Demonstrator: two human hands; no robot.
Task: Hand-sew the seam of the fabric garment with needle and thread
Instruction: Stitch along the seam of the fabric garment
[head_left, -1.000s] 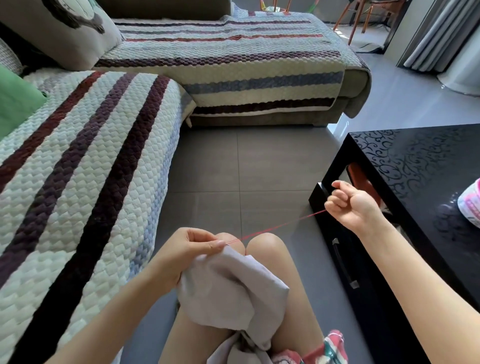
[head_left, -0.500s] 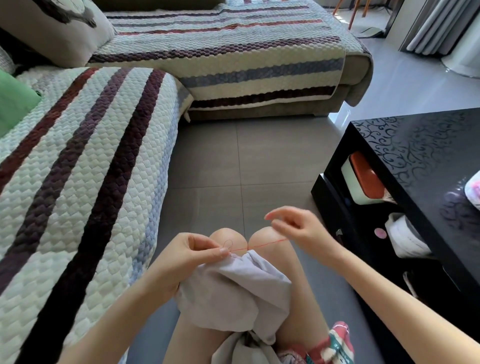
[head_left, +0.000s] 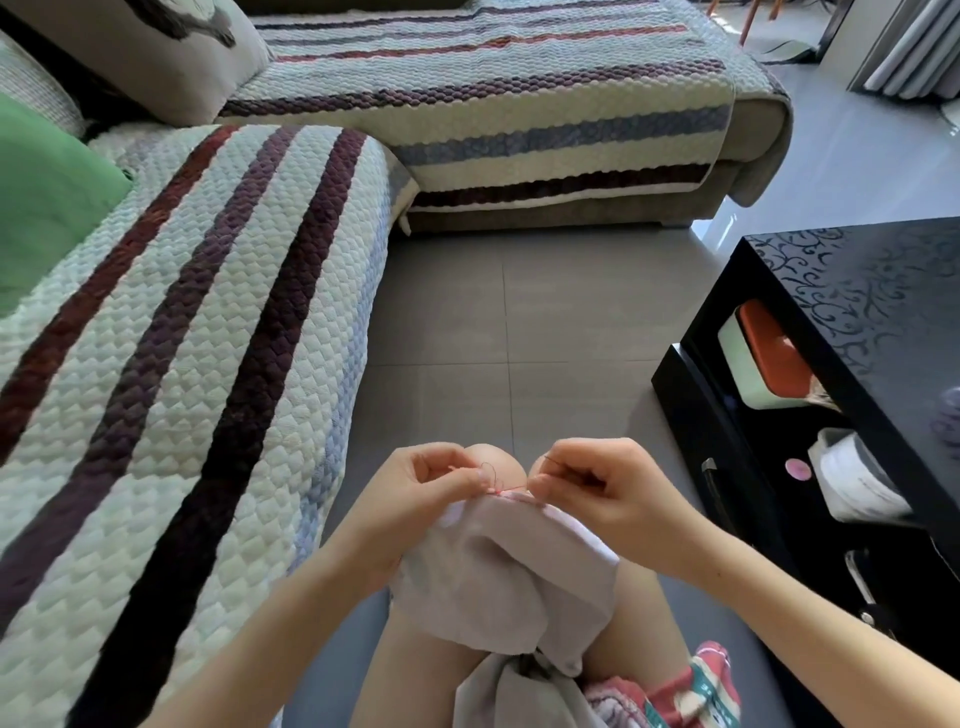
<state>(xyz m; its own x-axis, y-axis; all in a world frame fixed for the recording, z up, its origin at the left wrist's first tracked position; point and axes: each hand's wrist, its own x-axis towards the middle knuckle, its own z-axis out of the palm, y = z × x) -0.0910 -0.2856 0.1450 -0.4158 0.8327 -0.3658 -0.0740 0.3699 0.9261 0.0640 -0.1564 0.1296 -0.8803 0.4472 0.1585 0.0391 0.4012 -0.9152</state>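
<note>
Sofa (head_left: 208, 364) with striped quilt fills upper left; black table (head_left: 857, 291) at right edge. Grey garment (head_left: 509, 582) draped over knees, lower centre, seam edge uppermost between hands. Left hand (head_left: 421, 499) pinches seam edge. Right hand (head_left: 608, 493) just beside it, fingers (head_left: 550, 480) curled, pinching red thread (head_left: 487, 467) at fabric; needle too small to make out. Advice: keep fold taut between hands, enter close to last stitch, clear slack loop before pulling through.

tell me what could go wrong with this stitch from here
The thread curls in a slack loop beside the left hand; pulled tight, it might knot. The right hand pinches the thread at the fabric edge, close to the left hand, with a bare knee just behind, so a prick seems possible.
</note>
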